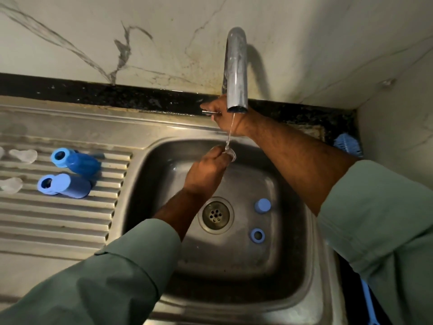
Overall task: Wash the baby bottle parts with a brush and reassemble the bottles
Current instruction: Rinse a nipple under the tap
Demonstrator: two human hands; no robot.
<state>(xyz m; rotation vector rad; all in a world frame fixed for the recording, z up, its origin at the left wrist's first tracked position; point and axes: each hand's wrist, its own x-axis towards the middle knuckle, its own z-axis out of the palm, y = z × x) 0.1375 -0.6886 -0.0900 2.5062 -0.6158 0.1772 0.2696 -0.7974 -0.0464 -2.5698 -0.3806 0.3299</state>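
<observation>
My left hand pinches a clear silicone nipple over the sink basin, under a thin stream of water from the chrome tap. My right hand grips the tap's metal lever behind the spout. A blue cap and a blue screw ring lie on the basin floor, right of the drain. Two blue bottles lie on their sides on the ribbed drainboard.
Clear nipple-like parts lie at the drainboard's left edge. A blue brush head lies on the black counter at the back right corner. Another blue item shows at the sink's right edge. A marble wall rises behind.
</observation>
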